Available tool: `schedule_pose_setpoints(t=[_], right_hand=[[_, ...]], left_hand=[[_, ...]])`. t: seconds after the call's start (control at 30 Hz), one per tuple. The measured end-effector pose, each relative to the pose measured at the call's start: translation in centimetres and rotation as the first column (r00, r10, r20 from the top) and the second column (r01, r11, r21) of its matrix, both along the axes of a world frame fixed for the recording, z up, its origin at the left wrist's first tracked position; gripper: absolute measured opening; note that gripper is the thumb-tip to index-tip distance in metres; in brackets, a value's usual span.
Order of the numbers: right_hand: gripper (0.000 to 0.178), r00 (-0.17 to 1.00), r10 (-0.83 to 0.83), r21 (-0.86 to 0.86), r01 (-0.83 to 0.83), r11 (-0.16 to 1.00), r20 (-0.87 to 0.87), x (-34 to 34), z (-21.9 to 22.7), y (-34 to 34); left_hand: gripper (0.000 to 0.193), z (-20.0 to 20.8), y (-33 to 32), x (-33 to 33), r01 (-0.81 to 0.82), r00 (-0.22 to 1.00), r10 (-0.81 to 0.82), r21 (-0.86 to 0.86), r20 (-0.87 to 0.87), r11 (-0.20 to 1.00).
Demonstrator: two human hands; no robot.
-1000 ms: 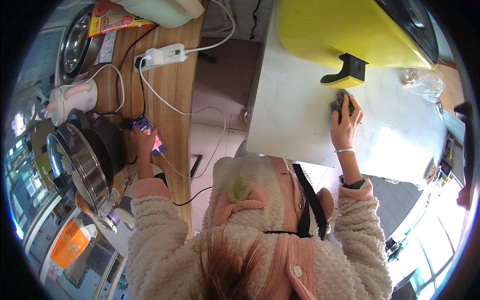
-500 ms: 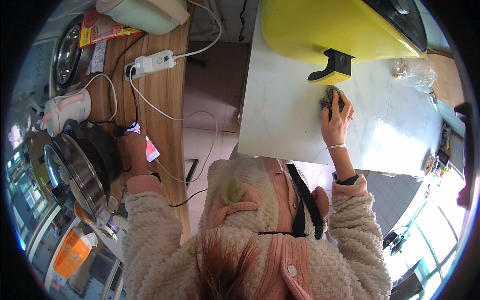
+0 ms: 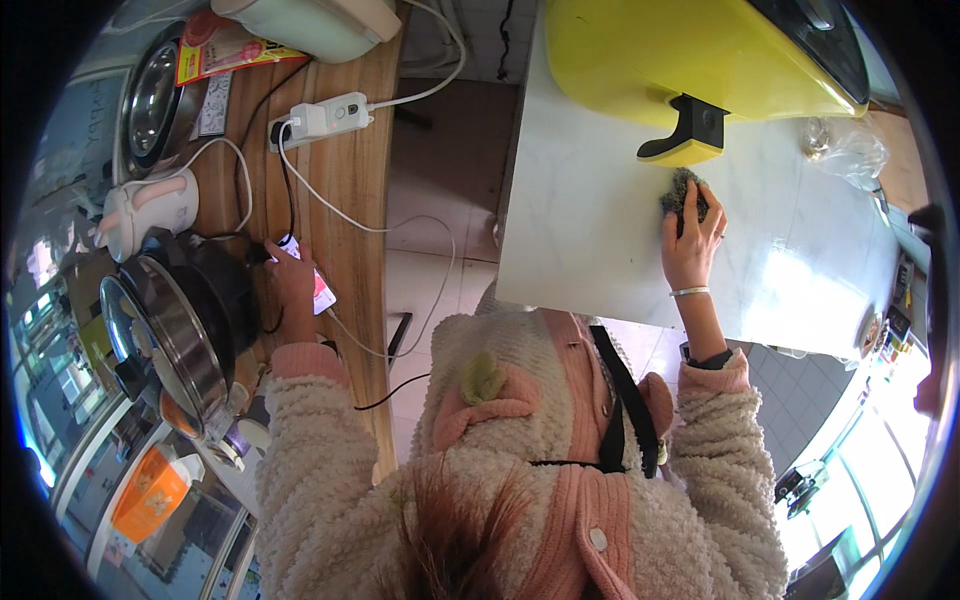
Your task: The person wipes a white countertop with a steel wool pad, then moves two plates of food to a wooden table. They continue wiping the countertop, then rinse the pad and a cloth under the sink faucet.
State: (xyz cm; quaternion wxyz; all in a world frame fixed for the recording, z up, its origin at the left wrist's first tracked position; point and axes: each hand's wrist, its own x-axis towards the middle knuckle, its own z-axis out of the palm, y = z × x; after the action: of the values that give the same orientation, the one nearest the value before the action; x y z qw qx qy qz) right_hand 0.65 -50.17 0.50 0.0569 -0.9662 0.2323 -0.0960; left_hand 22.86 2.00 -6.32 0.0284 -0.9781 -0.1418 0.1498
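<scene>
On the white tabletop [image 3: 590,230] to my right, my right hand [image 3: 692,245] is closed around a grey steel-wool scourer [image 3: 683,193], pressing it to the surface. Just beyond it, the yellow and black handle [image 3: 690,135] of a large yellow appliance [image 3: 690,60] juts toward me. My left hand [image 3: 292,282] reaches over the wooden counter, its fingers apart and lying across a lit phone [image 3: 322,292]. Part of the phone is hidden under the hand. A white cable runs from the phone's near end.
A white power strip [image 3: 330,117] with cords lies on the counter. Around it stand a pale kettle [image 3: 310,30], a steel bowl [image 3: 150,110], a white and pink appliance [image 3: 150,210] and a lidded pot [image 3: 170,330]. A clear plastic bag [image 3: 850,150] sits at the table's far right. A gap separates counter and table.
The whole view has shifted, moving the scene slightly rightward. My left hand covers a little more of the phone. My right hand keeps the scourer at nearly the same spot by the handle.
</scene>
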Motion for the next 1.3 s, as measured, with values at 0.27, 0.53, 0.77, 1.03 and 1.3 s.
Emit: schedule_pose_setpoints(t=[0.27, 0.53, 0.77, 1.03, 1.3], right_hand=[[0.048, 1.000, -0.001, 0.024, 0.001, 1.000, 0.020, 0.0, -0.1, -0.3], [0.049, 0.998, -0.060, 0.039, 0.060, 0.997, -0.010, -1.3, -0.7, -2.5], [0.037, 0.989, -0.067, -0.216, 0.038, 0.976, -0.130, 4.9, -1.5, 3.0], [0.051, 0.995, 0.102, 0.013, -0.102, 0.995, 0.002, -6.6, -3.7, 5.4], [0.040, 0.891, -0.377, -0.191, 0.336, 0.922, -0.252, -13.9, -3.2, -5.6]], left_hand=[[0.089, 2.1, -0.4, -1.2, 0.098, 0.995, -0.097, -0.074, 0.021, 0.992], [0.094, 1.2, 0.7, -1.9, 0.095, 0.994, -0.074, -0.329, 0.076, 0.940], [0.099, -0.1, 3.0, -1.7, 0.213, 0.975, -0.206, -0.103, 0.080, 0.972], [0.052, 3.6, -1.9, -4.1, 0.379, 0.857, 0.030, -0.667, 0.515, 0.641], [0.020, 7.8, -12.0, -1.9, 0.518, 0.843, -0.098, -0.752, 0.528, 0.407]])
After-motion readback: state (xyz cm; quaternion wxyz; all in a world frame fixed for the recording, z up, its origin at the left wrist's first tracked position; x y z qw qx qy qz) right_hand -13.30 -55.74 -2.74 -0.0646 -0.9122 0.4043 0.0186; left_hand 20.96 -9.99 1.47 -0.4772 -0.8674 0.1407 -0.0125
